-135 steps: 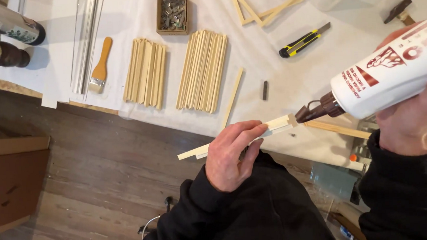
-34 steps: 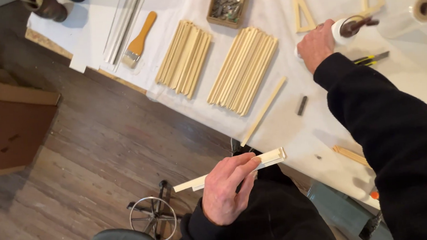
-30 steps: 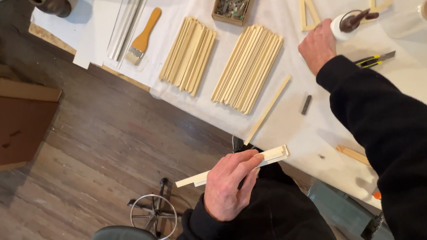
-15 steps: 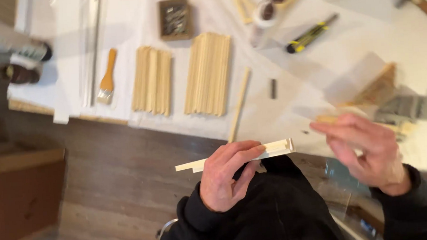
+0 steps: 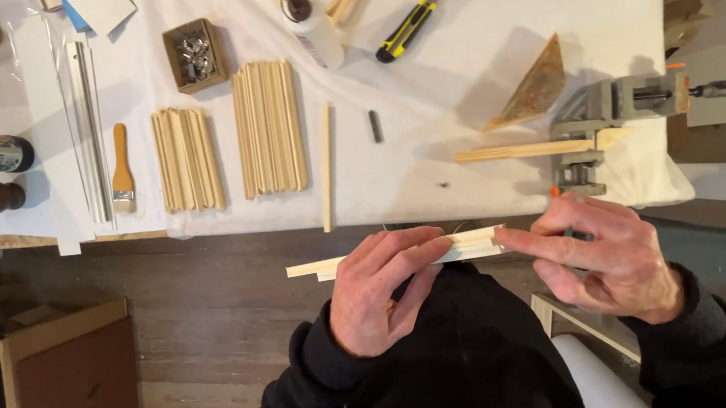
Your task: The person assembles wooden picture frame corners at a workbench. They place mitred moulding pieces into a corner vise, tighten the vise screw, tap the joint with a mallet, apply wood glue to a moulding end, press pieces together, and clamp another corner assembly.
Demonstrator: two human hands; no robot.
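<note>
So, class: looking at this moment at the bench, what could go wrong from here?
1. The left hand holds the wood strips off the table edge, over the floor; a slip could drop them.
2. The right hand touches the strips' end with a fingertip; a push might shift them out of line.
3. One stick overhangs the table edge and could be knocked off.

White-covered workbench [image 5: 477, 173] beyond both hands. Ahead of left hand [image 5: 380, 298]: two stacks of wood strips [image 5: 268, 126], single strip [image 5: 326, 164], paintbrush [image 5: 121, 169], box of metal fasteners [image 5: 194, 55]. Farther out: glue bottle [image 5: 314, 28], utility knife [image 5: 410, 29]. Ahead of right hand [image 5: 610, 257]: corner clamp [image 5: 603, 121], triangular wood piece [image 5: 535, 83].
</note>
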